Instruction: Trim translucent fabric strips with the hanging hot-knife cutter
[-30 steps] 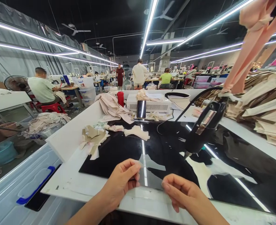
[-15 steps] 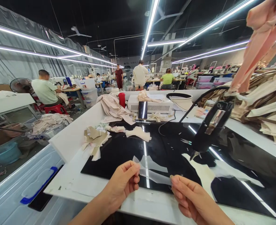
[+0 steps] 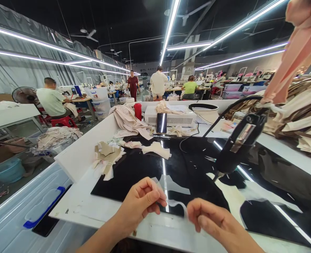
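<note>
A thin, translucent strip of sheet material (image 3: 177, 203) bends between my hands over the front of the black glossy panel (image 3: 134, 168). My left hand (image 3: 145, 198) is closed and pinches one end between thumb and fingers. At the other end, the curled fingers of my right hand (image 3: 213, 219) meet the strip; its exact grip there is partly hidden. Just beyond lies a second translucent cut piece (image 3: 178, 185), flat on the panel. To the right rest a cream fabric piece (image 3: 233, 196) and a whitish sheer piece (image 3: 266, 193).
A black hand tool with a pointed metal tip (image 3: 240, 144) hangs over the panel, close to my right hand. Small scissors (image 3: 210, 159) lie beside it. Fabric scraps (image 3: 108, 154) sit at left, a phone (image 3: 162, 123) leans on a white box (image 3: 182, 117), and fabric stacks (image 3: 303, 123) stand right.
The strip, earlier stretched nearly straight, now curves. My left hand has moved slightly right and its fingers have shifted; my right hand's fingers have curled and its thumb has dropped lower.
</note>
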Action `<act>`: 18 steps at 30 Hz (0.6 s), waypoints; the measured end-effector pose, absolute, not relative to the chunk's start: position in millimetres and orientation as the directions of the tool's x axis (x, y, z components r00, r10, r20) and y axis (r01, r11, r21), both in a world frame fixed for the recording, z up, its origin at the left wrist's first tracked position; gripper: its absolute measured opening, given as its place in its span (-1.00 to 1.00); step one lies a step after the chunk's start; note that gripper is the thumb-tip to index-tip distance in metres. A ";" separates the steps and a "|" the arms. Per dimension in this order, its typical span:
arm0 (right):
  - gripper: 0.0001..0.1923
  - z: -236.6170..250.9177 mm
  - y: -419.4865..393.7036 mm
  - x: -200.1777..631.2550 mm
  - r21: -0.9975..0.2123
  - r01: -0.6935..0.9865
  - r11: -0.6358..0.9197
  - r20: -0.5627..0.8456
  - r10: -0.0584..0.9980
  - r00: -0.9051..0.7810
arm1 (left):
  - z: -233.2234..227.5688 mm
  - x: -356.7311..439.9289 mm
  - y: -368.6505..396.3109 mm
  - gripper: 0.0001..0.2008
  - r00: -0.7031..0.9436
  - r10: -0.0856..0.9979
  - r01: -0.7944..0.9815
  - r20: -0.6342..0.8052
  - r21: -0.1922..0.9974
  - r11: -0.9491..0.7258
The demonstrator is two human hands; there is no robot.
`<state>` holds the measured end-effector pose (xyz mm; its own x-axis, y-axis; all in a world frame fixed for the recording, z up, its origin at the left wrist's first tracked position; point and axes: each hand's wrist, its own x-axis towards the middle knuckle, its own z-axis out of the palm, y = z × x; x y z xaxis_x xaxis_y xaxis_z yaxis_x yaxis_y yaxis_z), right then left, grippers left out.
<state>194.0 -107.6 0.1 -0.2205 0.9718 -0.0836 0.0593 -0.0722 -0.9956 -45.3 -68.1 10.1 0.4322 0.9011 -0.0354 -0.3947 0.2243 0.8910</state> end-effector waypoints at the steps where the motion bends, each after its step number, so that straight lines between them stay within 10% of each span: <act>1: -0.31 0.9 -104.7 194.0 -0.996 0.037 -0.078 -0.082 0.986 -0.142 | 10.5 -46.4 -67.9 -0.56 0.457 0.889 -0.391 0.023 0.903 0.178; 5: -0.29 0.1 -94.6 189.0 -0.992 -0.026 -0.124 -0.125 0.991 0.039 | 11.2 -50.9 -67.4 -0.65 0.568 0.806 -0.358 0.163 0.932 0.063; 13: -0.41 -1.4 -96.2 158.1 -0.981 -0.082 -0.176 -0.146 0.948 -0.282 | 9.8 -53.8 -64.8 -0.67 0.610 0.779 -0.253 0.148 0.967 0.014; 18: -0.53 2.8 -91.3 153.9 -0.996 -0.031 -0.083 -0.079 0.992 -0.098 | 7.4 -51.3 -58.5 -0.58 0.553 0.814 -0.228 0.176 0.972 -0.056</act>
<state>153.9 -91.3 2.8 -0.0984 0.9920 -0.0793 -0.0313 -0.0827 -0.9961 -51.3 -58.5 7.4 0.5533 0.8141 0.1764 -0.2280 -0.0556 0.9721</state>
